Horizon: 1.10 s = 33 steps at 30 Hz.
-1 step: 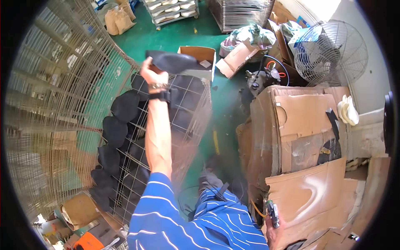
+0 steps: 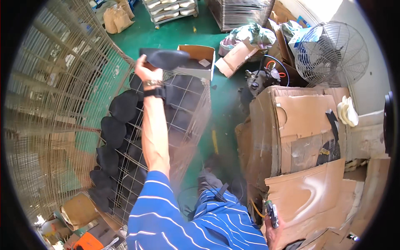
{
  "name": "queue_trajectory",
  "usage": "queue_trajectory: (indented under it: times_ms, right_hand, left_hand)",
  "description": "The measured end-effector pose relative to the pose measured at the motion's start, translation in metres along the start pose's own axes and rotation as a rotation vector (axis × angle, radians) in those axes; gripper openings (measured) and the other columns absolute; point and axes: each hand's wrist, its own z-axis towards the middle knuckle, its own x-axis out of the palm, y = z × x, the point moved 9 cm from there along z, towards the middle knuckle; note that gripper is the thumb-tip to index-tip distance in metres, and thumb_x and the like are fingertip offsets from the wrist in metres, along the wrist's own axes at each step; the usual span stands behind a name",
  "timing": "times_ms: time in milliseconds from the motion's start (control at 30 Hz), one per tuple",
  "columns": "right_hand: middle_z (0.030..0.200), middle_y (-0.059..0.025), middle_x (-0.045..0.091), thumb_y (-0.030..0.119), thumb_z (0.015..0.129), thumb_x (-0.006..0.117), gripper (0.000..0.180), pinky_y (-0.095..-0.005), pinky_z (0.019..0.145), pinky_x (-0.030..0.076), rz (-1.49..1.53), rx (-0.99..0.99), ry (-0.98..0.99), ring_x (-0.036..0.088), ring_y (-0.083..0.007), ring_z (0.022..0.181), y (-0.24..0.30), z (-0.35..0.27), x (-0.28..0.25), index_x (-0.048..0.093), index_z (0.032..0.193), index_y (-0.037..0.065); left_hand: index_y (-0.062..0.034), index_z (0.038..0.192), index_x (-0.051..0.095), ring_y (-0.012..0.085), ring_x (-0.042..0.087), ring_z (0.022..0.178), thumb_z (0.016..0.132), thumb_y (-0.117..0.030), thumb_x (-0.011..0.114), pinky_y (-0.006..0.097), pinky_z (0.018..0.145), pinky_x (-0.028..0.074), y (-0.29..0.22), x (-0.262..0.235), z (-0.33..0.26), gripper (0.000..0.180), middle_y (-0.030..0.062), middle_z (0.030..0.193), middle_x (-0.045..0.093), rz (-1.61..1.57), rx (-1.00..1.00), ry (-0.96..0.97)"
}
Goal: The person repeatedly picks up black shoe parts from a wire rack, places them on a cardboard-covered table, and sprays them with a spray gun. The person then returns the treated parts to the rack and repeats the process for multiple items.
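My left hand (image 2: 150,71) is stretched out over a wire rack, its fingers closed on the near left end of a black curved moulded pad (image 2: 166,59). The pad is held in the air, clear of the rack's mesh. Several similar black pads (image 2: 113,131) lie along the rack's left side. Low at the right, my right hand (image 2: 273,229) is wrapped round a small metal spray gun (image 2: 272,213). An orange hose (image 2: 256,207) shows beside the gun. The fingers are partly hidden behind it.
The wire rack (image 2: 183,89) has an open cardboard box (image 2: 210,62) at its far end. Tall wire shelving (image 2: 54,83) stands left. Cardboard sheets and boxes (image 2: 306,112) fill the right, with a large fan (image 2: 331,54) behind. A trolley of pale pieces (image 2: 171,10) stands far off.
My left hand and the black pad have shifted slightly left and a little farther away. The right hand with the spray gun has hardly moved.
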Motion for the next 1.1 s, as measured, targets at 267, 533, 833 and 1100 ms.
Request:
queue_trajectory:
  times_ms: [267,533,833,1100]
  right_hand:
    - [0.076,-0.0003,0.061,0.006,0.087,0.071,0.029,-0.0276,0.061,0.043,-0.161,0.052,0.041,0.051,-0.009,0.068,0.033,0.03,0.045,0.068,0.115,-0.001]
    - [0.075,-0.0011,0.061,0.012,0.087,0.072,0.025,-0.0285,0.061,0.044,-0.146,0.107,0.077,0.052,-0.0093,0.068,0.04,0.05,0.066,0.068,0.109,-0.001]
    - [0.078,-0.0041,0.061,0.008,0.086,0.066,0.032,-0.0303,0.063,0.045,-0.251,0.155,0.061,0.054,-0.0117,0.071,0.057,0.046,0.071,0.068,0.117,0.001]
    - [0.112,-0.022,0.071,0.003,0.082,0.067,0.048,-0.0313,0.086,0.052,-0.03,0.055,-0.058,0.071,-0.0226,0.098,0.008,0.03,0.061,0.062,0.13,-0.003]
  left_hand:
    - [0.0019,0.1,0.065,0.0283,0.067,0.084,0.084,-0.012,0.061,0.048,0.075,0.06,-0.068,-0.214,0.098,0.021,0.014,0.095,0.067,0.408,0.237,-0.439]
    - [-0.0137,0.111,0.06,0.0364,0.054,0.113,0.069,-0.008,0.076,0.052,0.088,0.048,-0.079,-0.234,0.054,0.045,0.0148,0.124,0.052,1.837,0.737,-0.916]
    - [-0.031,0.117,0.071,0.0315,0.068,0.098,0.09,-0.032,0.064,0.05,0.087,0.049,-0.072,-0.244,0.068,0.028,0.0036,0.115,0.073,2.378,0.369,-0.572]
    - [-0.0018,0.135,0.054,0.0411,0.052,0.125,0.09,-0.026,0.062,0.054,0.103,0.043,-0.05,-0.201,0.058,0.051,0.0251,0.134,0.057,2.121,0.68,-0.465]
